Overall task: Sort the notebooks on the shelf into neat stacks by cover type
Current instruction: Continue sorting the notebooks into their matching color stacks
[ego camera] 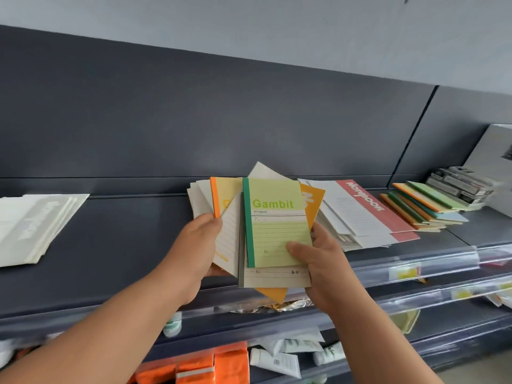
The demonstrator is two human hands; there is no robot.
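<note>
Fingers [297, 249] of both hands grip a fanned bunch of notebooks [277, 225] above the shelf [124, 245] — right thumb pressing the green one.

Below the shelf, bright orange plastic-wrapped packs [205, 367] lie just left of white squeeze tubes with green print [279, 358]. Crinkled silver foil wrapping [279, 306] shows behind a clear plastic price rail [415, 266] carrying yellow tags [405, 273].

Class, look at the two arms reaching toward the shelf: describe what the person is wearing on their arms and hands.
Nothing is worn that shows. The left hand and right hand are bare, with no gloves, rings, watch or bracelets. Both forearms are uncovered right to the bottom edge of the picture, so no sleeve is in view.
</note>
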